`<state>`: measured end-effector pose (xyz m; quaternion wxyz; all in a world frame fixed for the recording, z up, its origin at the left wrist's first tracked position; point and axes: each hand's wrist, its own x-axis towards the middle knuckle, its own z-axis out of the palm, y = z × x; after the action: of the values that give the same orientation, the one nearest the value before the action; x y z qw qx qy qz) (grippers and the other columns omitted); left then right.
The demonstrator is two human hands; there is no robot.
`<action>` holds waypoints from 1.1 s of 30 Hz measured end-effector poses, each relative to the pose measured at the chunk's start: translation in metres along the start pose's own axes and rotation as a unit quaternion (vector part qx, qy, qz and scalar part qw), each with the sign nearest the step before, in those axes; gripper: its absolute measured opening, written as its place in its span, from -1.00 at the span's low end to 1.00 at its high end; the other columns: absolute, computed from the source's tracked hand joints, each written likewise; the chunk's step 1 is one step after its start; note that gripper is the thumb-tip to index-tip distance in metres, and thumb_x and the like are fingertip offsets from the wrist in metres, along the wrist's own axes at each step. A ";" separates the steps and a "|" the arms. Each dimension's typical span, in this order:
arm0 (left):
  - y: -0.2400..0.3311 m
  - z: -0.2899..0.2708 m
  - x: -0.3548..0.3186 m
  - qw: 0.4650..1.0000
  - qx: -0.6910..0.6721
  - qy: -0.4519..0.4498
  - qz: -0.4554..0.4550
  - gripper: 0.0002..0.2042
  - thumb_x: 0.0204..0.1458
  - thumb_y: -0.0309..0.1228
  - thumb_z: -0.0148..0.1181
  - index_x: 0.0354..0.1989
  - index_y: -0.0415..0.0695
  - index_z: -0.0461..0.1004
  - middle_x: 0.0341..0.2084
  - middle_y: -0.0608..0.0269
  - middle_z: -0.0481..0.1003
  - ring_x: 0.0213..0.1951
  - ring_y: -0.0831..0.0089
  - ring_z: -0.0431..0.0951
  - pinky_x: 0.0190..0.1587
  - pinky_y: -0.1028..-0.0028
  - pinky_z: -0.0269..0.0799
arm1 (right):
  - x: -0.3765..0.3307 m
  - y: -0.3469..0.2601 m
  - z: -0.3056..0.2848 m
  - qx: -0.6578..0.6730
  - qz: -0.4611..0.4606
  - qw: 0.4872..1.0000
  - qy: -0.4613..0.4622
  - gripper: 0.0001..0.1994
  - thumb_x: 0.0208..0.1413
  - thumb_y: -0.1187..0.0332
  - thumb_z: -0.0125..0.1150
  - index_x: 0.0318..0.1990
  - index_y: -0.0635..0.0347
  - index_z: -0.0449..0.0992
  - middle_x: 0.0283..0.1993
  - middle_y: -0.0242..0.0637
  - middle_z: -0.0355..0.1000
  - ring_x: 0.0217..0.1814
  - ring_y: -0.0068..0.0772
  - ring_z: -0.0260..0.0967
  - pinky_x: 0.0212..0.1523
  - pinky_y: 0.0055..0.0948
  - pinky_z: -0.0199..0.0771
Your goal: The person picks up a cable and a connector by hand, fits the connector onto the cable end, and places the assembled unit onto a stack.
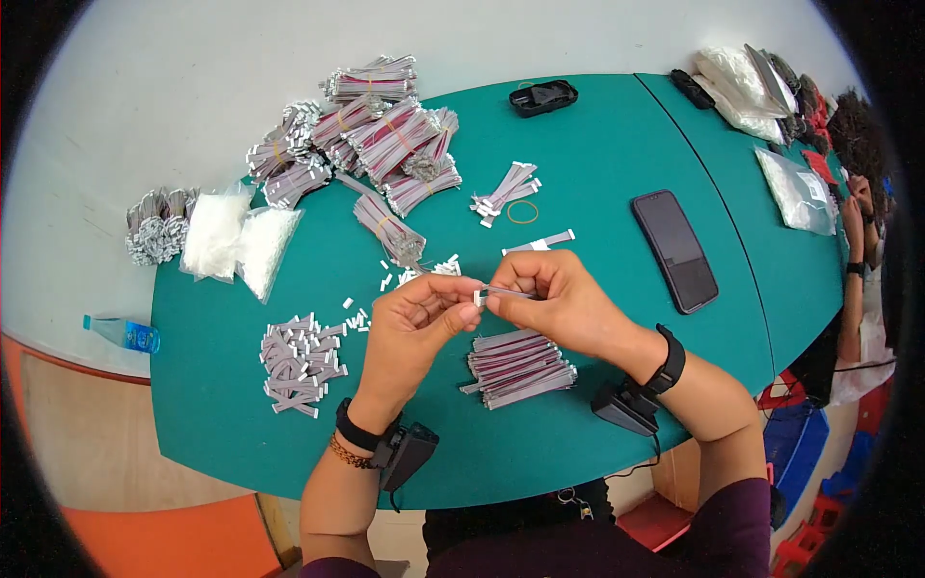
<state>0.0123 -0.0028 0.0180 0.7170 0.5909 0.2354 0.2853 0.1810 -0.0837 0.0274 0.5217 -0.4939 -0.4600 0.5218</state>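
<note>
Over the middle of the green table, my left hand pinches a small white connector between thumb and fingertips. My right hand grips a thin grey ribbon cable whose end meets the connector; whether it sits inside cannot be made out. Below my hands lies a stack of grey and purple ribbon cables. Loose white connectors are scattered just beyond my left hand. To its left is a heap of short cables with white ends. One finished-looking cable lies beyond my right hand.
Banded cable bundles are piled at the back left, beside bags of white pieces. A bottle lies at the left edge. A phone, rubber band and black case rest farther off. Another person's arm shows at right.
</note>
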 end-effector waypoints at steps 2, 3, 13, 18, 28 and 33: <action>0.000 0.001 0.000 1.000 0.001 -0.003 0.014 -0.79 -0.07 -0.57 0.20 -0.22 -0.28 0.44 -0.39 0.27 0.49 -0.37 0.60 0.47 -0.28 0.64 0.40 | 0.000 0.000 0.000 0.006 0.003 1.000 0.003 -0.86 0.06 0.40 0.14 -0.49 0.23 0.39 -0.64 -0.59 0.21 -0.62 -0.86 0.03 -0.64 -0.71 -0.05; 0.000 0.001 0.000 1.000 0.001 -0.003 0.014 -0.79 -0.07 -0.57 0.20 -0.22 -0.28 0.44 -0.39 0.27 0.49 -0.37 0.60 0.47 -0.28 0.64 0.40 | 0.000 0.001 0.000 0.012 0.001 1.000 0.000 -0.86 0.06 0.40 0.15 -0.48 0.23 0.40 -0.64 -0.58 0.22 -0.62 -0.85 0.05 -0.64 -0.71 -0.02; -0.006 0.002 -0.001 0.996 0.003 -0.005 0.088 -0.84 -0.06 -0.65 0.16 -0.26 -0.33 0.46 -0.35 0.22 0.50 -0.27 0.55 0.49 -0.20 0.60 0.43 | -0.003 0.003 0.002 0.022 0.004 1.000 -0.007 -0.84 0.08 0.40 0.15 -0.48 0.26 0.41 -0.62 -0.53 0.28 -0.61 -0.81 0.14 -0.62 -0.72 0.08; -0.006 0.002 -0.002 0.996 -0.007 -0.013 0.089 -0.85 -0.06 -0.66 0.16 -0.27 -0.32 0.46 -0.35 0.21 0.50 -0.27 0.55 0.49 -0.21 0.61 0.43 | -0.005 0.005 0.003 0.046 -0.009 0.999 -0.012 -0.84 0.09 0.39 0.14 -0.48 0.25 0.41 -0.62 -0.52 0.28 -0.61 -0.81 0.14 -0.63 -0.72 0.06; -0.011 0.002 0.000 0.999 -0.032 0.004 0.043 -0.81 -0.05 -0.54 0.20 -0.26 -0.26 0.39 -0.38 0.24 0.47 -0.39 0.57 0.45 -0.32 0.61 0.38 | -0.003 0.001 0.006 0.041 -0.016 0.999 0.001 -0.83 0.11 0.36 0.10 -0.47 0.23 0.43 -0.65 -0.51 0.29 -0.64 -0.84 0.06 -0.66 -0.71 -0.05; -0.010 0.003 0.002 0.999 -0.044 0.004 0.032 -0.82 -0.03 -0.50 0.19 -0.25 -0.26 0.40 -0.42 0.29 0.46 -0.39 0.62 0.43 -0.32 0.63 0.35 | -0.002 0.002 0.005 0.018 -0.017 1.000 0.015 -0.83 0.11 0.35 0.07 -0.45 0.22 0.44 -0.65 -0.50 0.31 -0.65 -0.85 0.05 -0.67 -0.70 -0.07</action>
<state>0.0173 -0.0053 0.0086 0.7316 0.5650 0.2072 0.3204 0.1757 -0.0852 0.0258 0.5463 -0.4837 -0.4512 0.5138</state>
